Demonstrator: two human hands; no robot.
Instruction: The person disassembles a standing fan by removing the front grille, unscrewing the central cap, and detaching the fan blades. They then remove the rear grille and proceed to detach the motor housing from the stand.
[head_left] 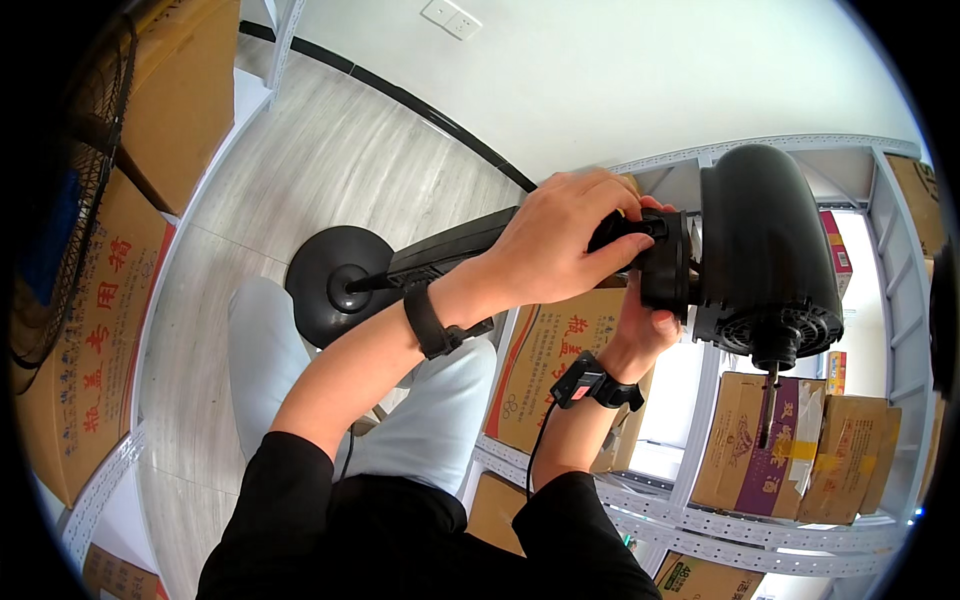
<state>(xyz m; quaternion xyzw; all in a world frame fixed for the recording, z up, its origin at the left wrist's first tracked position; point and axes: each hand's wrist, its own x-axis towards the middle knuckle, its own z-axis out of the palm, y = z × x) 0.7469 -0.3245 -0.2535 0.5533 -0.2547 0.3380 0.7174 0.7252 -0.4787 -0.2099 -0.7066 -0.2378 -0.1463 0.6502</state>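
Observation:
A black pedestal fan stretches tilted across the middle, its grille off the motor housing (pixel 765 240) and a bare metal shaft (pixel 768 410) sticking out. Its round base (pixel 325 255) shows at the left, on the floor beside my legs. My left hand (pixel 560 240) is closed over the fan's neck (pixel 665 262), just behind the housing, with the thumb on top. From below, my right hand (pixel 645 325) grips the same neck; most of its fingers are hidden behind it. Each wrist wears a black strap.
A wire fan grille (pixel 110 150) stands at the left edge, in front of cardboard boxes (pixel 90 340). Metal shelving (pixel 700 440) with more cardboard cartons (pixel 765 440) is at the right, close to the housing. A white wall (pixel 600 80) rises beyond the wood-look floor (pixel 330 150).

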